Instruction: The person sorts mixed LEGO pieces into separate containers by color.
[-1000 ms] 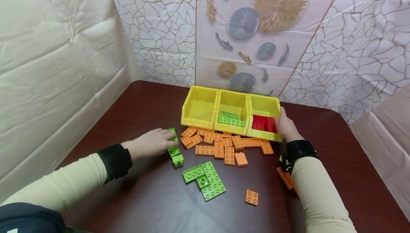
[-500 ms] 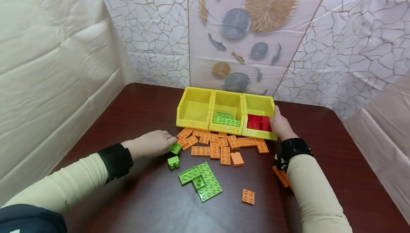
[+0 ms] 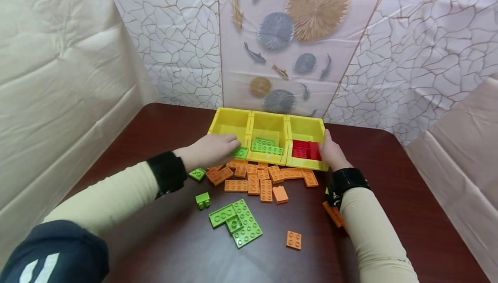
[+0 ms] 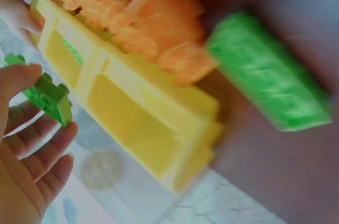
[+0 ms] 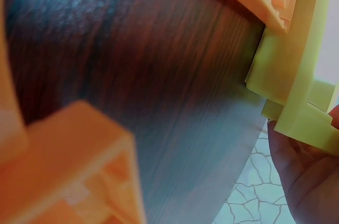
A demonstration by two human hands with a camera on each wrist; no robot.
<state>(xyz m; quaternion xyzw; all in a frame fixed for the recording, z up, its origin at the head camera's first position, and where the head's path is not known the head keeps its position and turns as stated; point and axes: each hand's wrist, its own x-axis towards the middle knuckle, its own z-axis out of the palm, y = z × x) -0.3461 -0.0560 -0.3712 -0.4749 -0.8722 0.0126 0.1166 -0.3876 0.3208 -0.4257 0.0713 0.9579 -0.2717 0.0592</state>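
Observation:
My left hand [image 3: 212,150] pinches a green building block [image 3: 240,152] between thumb and fingers, above the front edge of the left yellow bin [image 3: 230,120]. In the left wrist view the block [image 4: 48,99] is tilted, its studs showing. My right hand [image 3: 333,152] grips the outer side wall of the right yellow bin [image 3: 307,164], which holds red blocks [image 3: 306,149]. The right wrist view has that hand [image 5: 312,181] at the bin's corner, fingers partly hidden. Green blocks [image 3: 267,145] lie in the middle bin [image 3: 268,158].
Several orange blocks [image 3: 253,184] lie loose before the bins. Green blocks stay on the table: one near the left wrist [image 3: 197,173], a small one [image 3: 202,200], and a flat group [image 3: 242,227]. A single orange block [image 3: 293,240] lies in front; others [image 3: 333,214] are beside the right forearm.
My left hand picked up a green block from the row at the left and carried it right and away toward the bins. My right hand keeps its grip on the bin. The head view shifted slightly.

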